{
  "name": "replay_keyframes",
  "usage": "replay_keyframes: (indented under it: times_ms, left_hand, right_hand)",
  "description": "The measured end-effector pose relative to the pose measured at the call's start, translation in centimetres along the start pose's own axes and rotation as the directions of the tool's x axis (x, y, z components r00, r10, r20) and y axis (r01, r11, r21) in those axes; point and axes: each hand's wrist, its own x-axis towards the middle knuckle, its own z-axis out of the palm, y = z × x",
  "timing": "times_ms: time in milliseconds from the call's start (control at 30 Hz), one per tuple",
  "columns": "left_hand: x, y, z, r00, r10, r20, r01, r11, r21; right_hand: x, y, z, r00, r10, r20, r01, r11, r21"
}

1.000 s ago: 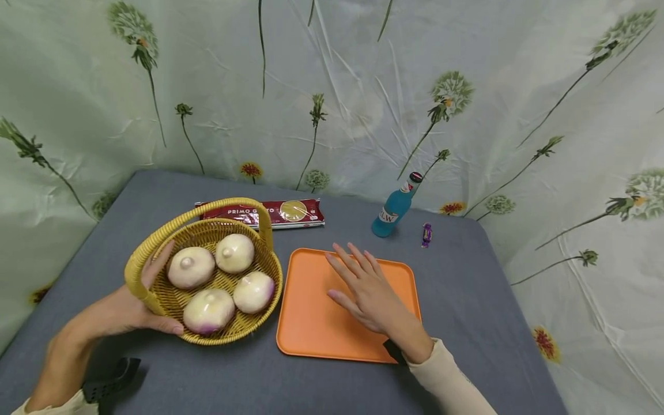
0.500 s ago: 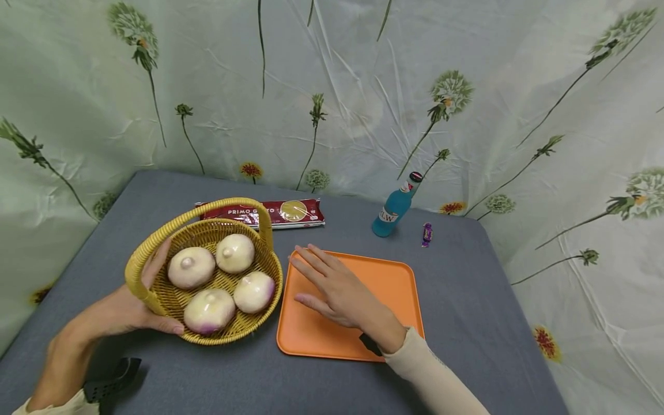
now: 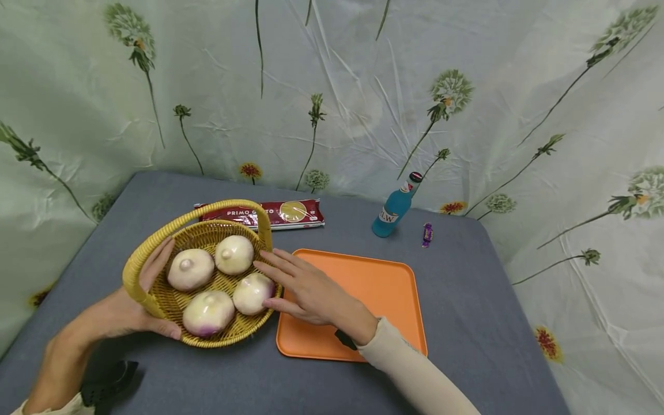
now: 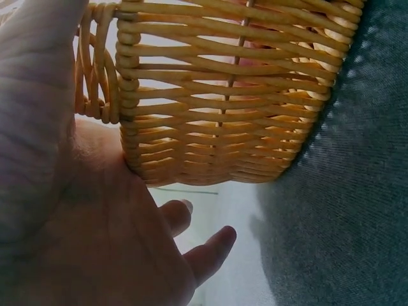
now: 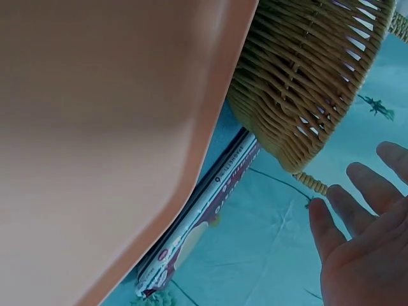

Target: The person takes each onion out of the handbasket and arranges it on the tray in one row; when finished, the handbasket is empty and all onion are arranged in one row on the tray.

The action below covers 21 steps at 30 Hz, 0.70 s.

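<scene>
1. Wicker basket (image 3: 207, 276) sits on the left of the grey table (image 3: 467, 300), 4 turnips inside. Left hand (image 3: 129, 305) cups its near-left wall by the handle base, fingers curled round the rim, so it's gripping imo.
2. Right hand (image 3: 301, 288) is spread flat, fingers straight, tips touching the near-right turnip (image 3: 251, 293), not pinching anything.
3. Risk: turnips are round + smooth, so an open-finger grab could let one roll or slip out. Basket looks tipped a bit toward the left hand, so pulling harder could dump them.
4. Handle (image 3: 207, 216) arches over the far side and could snag the wrist.
5. Orientation: that turnip's purple end points near-right; it's nearly round, so no real long axis. Orange tray (image 3: 373, 288) lies just right of the basket.
</scene>
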Motion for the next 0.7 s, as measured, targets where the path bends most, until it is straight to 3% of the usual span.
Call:
replay_keyframes:
  times_ms: [367,700]
  left_hand:
    - [-0.3,0.0,0.1,0.999,-0.044,0.013,0.044,0.999,0.004]
    - [-0.2,-0.1,0.2,0.999,-0.034,0.010,0.034,0.999,0.003]
  right_hand:
    - [1.5,0.2,0.9,0.999,-0.041,-0.007,0.042,0.993,0.108]
    - [2.3,0.2,1.6,0.998,-0.059,-0.028,0.061,0.994,0.092]
